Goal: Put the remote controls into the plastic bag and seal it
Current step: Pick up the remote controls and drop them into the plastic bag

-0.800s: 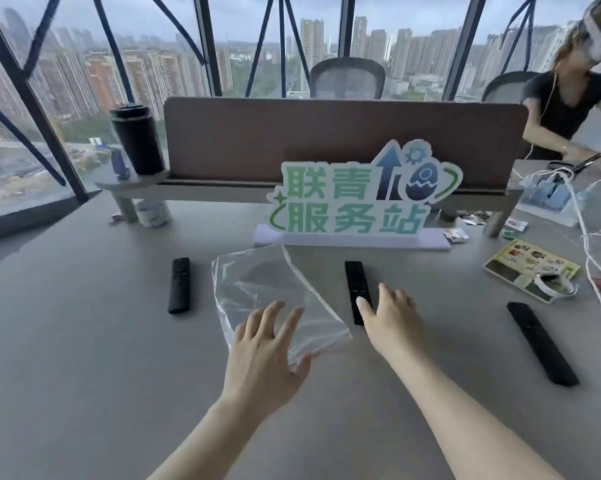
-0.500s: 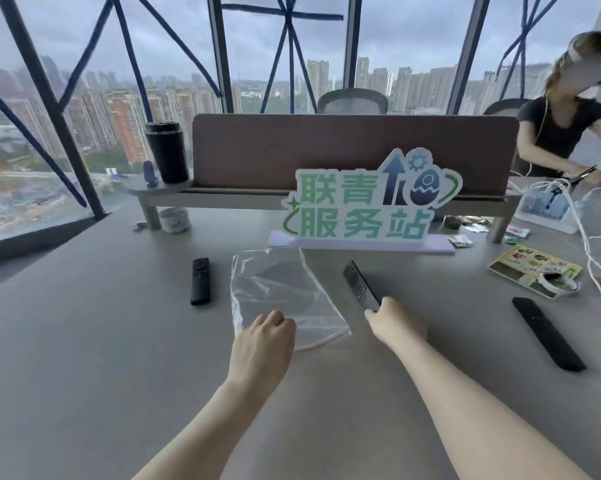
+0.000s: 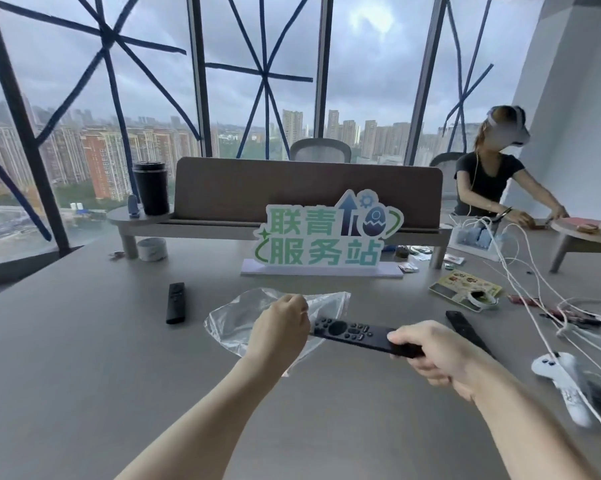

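My left hand (image 3: 280,329) is shut on the edge of a clear plastic bag (image 3: 235,323) and holds it lifted off the grey table (image 3: 84,375). In my right hand (image 3: 430,353) is a black remote with buttons (image 3: 352,332), gripped at its near end. Its far end points left and meets the bag's mouth beside my left hand. A small black remote (image 3: 176,302) lies flat on the table, left of the bag. To the right of my right hand, a long black remote (image 3: 465,329) rests on the table, partly hidden by the hand.
A green and white sign (image 3: 326,237) stands behind the bag, with a brown divider and shelf (image 3: 306,192) beyond it. White cables (image 3: 534,299), a white controller (image 3: 565,382) and a printed card (image 3: 465,289) crowd the right side. Another person (image 3: 493,181) works at the far right.
My right hand picked the buttoned remote up off the table and turned it toward the bag. My left hand closed on the bag and raised it. The view tilted upward.
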